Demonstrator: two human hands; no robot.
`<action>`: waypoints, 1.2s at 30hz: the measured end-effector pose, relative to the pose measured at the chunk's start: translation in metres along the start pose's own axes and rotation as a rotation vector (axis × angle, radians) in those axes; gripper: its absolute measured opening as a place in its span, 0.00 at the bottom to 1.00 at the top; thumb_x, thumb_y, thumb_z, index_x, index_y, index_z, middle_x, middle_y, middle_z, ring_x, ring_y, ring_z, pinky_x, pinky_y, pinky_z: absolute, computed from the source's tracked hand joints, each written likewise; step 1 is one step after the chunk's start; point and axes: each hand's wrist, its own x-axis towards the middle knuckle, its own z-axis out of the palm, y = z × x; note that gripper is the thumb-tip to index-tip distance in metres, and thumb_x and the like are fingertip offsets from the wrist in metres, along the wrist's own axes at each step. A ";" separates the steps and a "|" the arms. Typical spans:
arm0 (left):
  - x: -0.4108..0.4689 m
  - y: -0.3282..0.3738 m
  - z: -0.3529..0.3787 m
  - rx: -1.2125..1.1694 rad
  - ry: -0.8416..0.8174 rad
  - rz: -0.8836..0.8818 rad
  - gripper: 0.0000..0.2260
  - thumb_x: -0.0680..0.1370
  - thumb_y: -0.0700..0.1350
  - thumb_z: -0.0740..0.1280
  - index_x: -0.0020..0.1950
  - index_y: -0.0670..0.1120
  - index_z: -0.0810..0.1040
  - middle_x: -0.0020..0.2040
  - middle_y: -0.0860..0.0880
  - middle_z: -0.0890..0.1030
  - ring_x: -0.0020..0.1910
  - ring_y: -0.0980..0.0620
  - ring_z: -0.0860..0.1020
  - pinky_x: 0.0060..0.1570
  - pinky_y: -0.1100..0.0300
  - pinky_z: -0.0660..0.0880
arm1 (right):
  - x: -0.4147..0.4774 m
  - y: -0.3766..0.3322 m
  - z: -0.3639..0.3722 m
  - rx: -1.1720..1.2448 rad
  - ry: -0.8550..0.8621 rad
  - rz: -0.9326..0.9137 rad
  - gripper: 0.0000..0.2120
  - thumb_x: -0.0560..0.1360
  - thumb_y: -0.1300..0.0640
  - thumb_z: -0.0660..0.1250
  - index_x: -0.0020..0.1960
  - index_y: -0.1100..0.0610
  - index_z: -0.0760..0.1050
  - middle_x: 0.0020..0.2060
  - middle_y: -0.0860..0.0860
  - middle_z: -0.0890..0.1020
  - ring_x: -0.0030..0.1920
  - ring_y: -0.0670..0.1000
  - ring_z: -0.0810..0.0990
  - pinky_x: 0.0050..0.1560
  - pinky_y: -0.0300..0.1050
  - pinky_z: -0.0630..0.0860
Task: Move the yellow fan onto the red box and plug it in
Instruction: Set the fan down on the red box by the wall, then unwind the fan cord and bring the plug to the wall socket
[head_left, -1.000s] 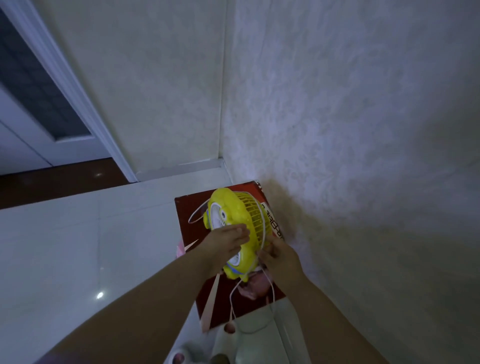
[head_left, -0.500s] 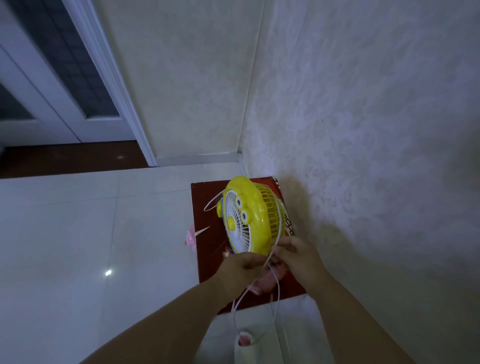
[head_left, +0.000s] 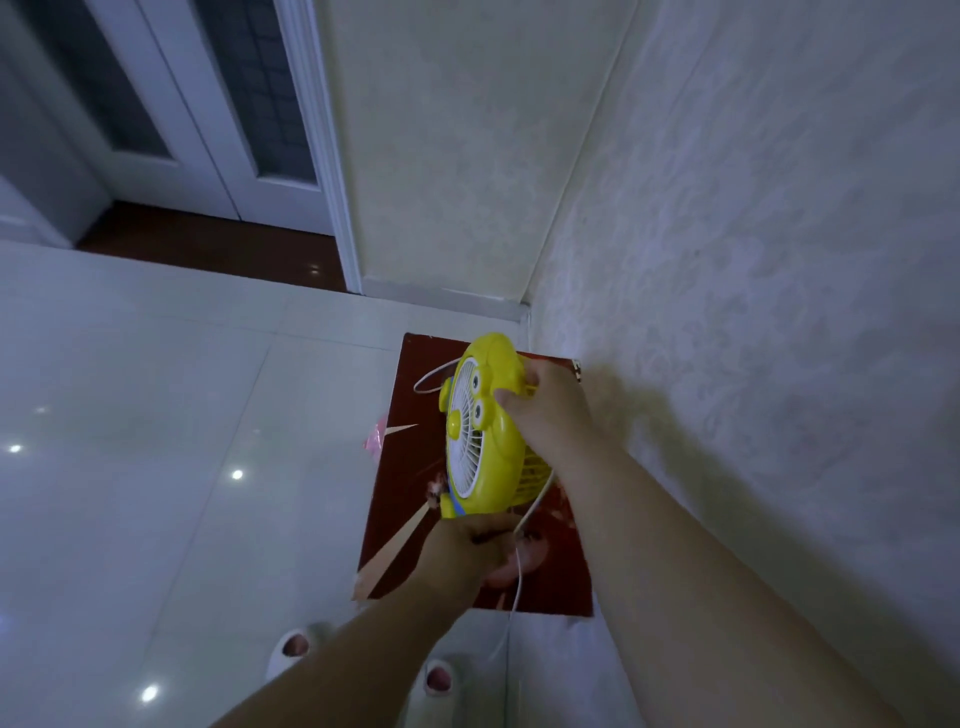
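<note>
Right hand (head_left: 545, 410) has jumped from the cord up to the top rear edge of the yellow fan (head_left: 485, 431), fingers curled tight around the casing. Left hand (head_left: 467, 551) sits under the fan's base, fingers closed around it, though exactly how they lie is hard to tell. Fan stands upright over the red box (head_left: 410, 467), white grille facing left; whether its base touches the box is hidden. Box sits on the white tile floor (head_left: 156, 467), right against the wall (head_left: 753, 260). White cord (head_left: 511, 597) dangles down past the left hand towards the slippers (head_left: 439, 678).
</note>
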 end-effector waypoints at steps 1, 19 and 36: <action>0.001 -0.002 0.002 -0.022 0.016 0.005 0.11 0.72 0.32 0.67 0.53 0.40 0.82 0.32 0.58 0.83 0.29 0.67 0.79 0.34 0.75 0.74 | 0.003 0.000 0.004 -0.001 -0.011 0.018 0.23 0.67 0.46 0.68 0.58 0.57 0.77 0.57 0.56 0.79 0.59 0.57 0.76 0.60 0.54 0.74; -0.006 -0.039 0.016 -0.058 0.001 -0.017 0.11 0.73 0.35 0.67 0.52 0.45 0.83 0.45 0.47 0.85 0.41 0.55 0.80 0.44 0.66 0.78 | 0.012 0.016 0.039 0.031 0.093 0.119 0.38 0.64 0.47 0.73 0.68 0.61 0.64 0.66 0.57 0.70 0.67 0.59 0.70 0.66 0.56 0.69; -0.001 -0.041 0.017 -0.077 -0.031 -0.011 0.11 0.72 0.32 0.68 0.49 0.44 0.83 0.26 0.60 0.81 0.28 0.63 0.76 0.35 0.71 0.74 | -0.001 0.022 0.041 0.072 0.031 0.000 0.36 0.63 0.54 0.73 0.68 0.57 0.63 0.64 0.54 0.68 0.65 0.56 0.69 0.65 0.54 0.69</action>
